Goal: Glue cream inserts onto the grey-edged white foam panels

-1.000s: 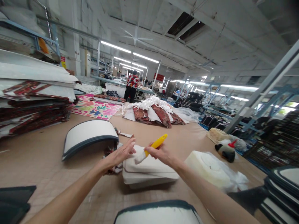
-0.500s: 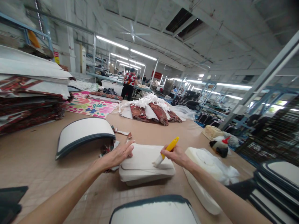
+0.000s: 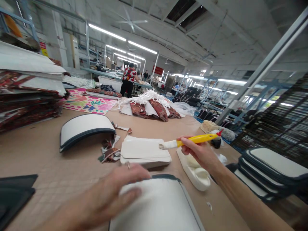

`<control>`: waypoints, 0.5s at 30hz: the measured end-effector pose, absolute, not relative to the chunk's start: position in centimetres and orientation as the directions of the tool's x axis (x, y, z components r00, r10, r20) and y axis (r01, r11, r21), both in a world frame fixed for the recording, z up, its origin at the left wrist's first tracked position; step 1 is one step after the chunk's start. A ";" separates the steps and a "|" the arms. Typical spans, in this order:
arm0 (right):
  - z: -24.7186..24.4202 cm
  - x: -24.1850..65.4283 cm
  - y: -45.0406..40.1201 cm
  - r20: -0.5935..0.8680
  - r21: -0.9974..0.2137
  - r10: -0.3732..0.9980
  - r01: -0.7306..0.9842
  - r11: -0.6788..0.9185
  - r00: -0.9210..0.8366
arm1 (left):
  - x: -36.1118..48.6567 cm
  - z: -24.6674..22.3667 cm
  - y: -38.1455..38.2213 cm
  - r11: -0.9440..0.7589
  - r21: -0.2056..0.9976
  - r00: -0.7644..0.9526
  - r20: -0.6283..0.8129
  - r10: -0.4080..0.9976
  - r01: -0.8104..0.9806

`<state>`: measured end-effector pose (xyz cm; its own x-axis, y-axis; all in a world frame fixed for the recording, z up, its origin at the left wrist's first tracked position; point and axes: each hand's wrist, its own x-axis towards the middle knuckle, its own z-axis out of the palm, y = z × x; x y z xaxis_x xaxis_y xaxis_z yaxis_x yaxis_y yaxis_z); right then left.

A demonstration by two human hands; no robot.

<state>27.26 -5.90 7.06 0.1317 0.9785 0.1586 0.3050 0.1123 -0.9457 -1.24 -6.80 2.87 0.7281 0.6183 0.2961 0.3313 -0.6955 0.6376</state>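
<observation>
In the head view my right hand (image 3: 194, 149) is closed around the yellow handle of a paintbrush (image 3: 199, 138), held nearly level. Its pale bristles are at the right edge of a stack of white rounded panels (image 3: 141, 147). My left hand (image 3: 120, 186), smeared by motion, reaches over the far left corner of a curved white panel with dark edging (image 3: 161, 205) close to me. Thumb and fingers are apart with nothing between them; whether they touch the panel I cannot tell. Beneath my right hand stands a cut-open white plastic container (image 3: 201, 179).
Dark-edged curved panels (image 3: 88, 128) sit at the left, beside fabric scraps (image 3: 110, 152). More panels are stacked (image 3: 271, 166) at the right. Dark flat pieces (image 3: 14, 199) lie front left. Red fabric with white strips (image 3: 154, 106) lies farther back. A person (image 3: 129, 78) stands in the background.
My left hand has left the white stack and moved towards me, over the near panel. The brush has swung from steeply tilted to nearly level and moved right. The view has shifted.
</observation>
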 end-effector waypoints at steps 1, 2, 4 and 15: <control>7.5 26.6 -7.0 0.142 -0.958 0.984 0.266 0.108 0.111 | -1.0 2.4 -9.1 -0.784 0.560 0.773 0.362 0.522 0.268; 7.8 25.9 -8.0 0.127 -0.967 0.988 0.235 0.102 0.092 | -0.7 1.5 -11.1 -0.855 0.460 0.805 0.399 0.440 0.239; 8.1 24.3 -9.5 0.122 -0.969 0.990 0.227 0.102 0.077 | 0.4 -0.9 -13.9 -0.930 0.235 0.738 0.566 0.367 0.282; 4.0 13.3 -8.9 -0.065 -0.902 0.954 0.426 0.070 -0.294 | 2.9 -5.3 -16.2 -0.876 0.057 0.676 0.613 0.409 0.479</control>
<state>13.34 -8.93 4.03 -0.2942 0.9535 -0.0652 0.4259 0.0697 -0.9021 2.91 -16.19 -5.25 0.6756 0.4094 0.6132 0.4788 -0.8760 0.0573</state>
